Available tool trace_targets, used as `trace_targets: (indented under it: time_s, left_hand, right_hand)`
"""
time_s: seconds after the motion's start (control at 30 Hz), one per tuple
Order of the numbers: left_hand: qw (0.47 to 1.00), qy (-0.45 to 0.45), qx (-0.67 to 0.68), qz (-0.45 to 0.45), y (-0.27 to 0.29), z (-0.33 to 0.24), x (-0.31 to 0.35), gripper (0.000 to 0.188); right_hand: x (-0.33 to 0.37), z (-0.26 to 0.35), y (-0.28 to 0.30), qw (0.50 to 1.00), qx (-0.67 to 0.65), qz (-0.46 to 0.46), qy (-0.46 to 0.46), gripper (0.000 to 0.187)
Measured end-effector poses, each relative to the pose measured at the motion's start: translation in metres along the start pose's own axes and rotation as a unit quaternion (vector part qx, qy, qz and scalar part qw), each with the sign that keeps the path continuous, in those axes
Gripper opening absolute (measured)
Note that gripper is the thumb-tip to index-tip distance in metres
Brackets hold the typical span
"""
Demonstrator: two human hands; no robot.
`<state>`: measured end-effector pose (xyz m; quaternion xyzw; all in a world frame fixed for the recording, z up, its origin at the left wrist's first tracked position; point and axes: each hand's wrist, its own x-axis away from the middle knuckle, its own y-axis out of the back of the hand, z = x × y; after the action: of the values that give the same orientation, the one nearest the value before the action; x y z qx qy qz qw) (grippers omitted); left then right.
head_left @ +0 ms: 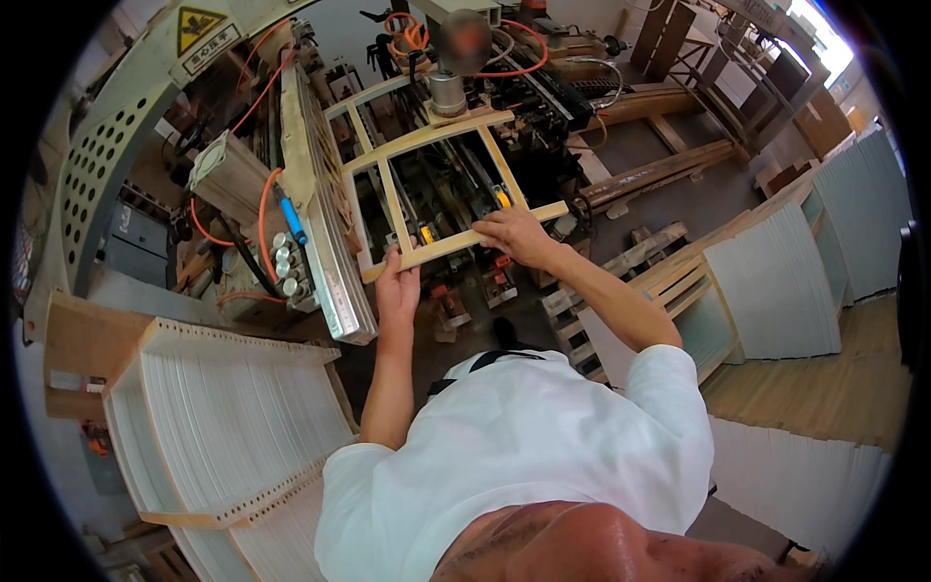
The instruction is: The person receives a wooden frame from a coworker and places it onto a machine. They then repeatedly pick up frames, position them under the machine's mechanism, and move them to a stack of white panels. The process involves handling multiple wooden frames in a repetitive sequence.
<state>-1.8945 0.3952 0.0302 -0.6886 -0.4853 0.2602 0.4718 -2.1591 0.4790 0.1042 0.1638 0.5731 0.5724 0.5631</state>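
Observation:
A pale wooden frame [456, 242] with crossbars lies over a machine bed, its near rail toward me and running up to the right. My left hand [396, 291] grips that rail close to its left end, thumb up against the wood. Farther right, my right hand [521, 237] has its fingers curled over the same rail; its thumb is hidden. Beneath the frame, yellow-ended parts [503, 198] of the machine show through the openings. A metal cylinder [447, 94] stands above the far part of the frame.
Left of the frame runs a long metal-edged beam [339, 291], with a blue-handled air tool [291, 221] and orange hoses beside it. Stacked white panels [247, 398] stand at the near left, more panels [776, 281] at the right. A wooden pallet [635, 257] lies on the floor.

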Motion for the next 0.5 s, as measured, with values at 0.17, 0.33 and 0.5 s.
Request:
trace_targets:
  time_s: [0.17,0.33,0.5]
  left_hand:
    - [1.0,-0.005,0.008,-0.004,-0.002,0.003,0.005,0.017]
    - [1.0,-0.003,0.003,-0.008,-0.005,0.002,0.012,0.017]
    - [1.0,-0.01,-0.01,-0.013,-0.008,0.003,0.013,0.017]
  right_hand:
    - [0.0,-0.009,0.0,0.999,-0.011,0.04,0.016,0.031]
    - [0.003,-0.011,0.0,0.999,-0.038,0.033,0.015,0.033]
    - [0.003,-0.017,-0.001,0.997,-0.06,0.039,0.022,0.034]
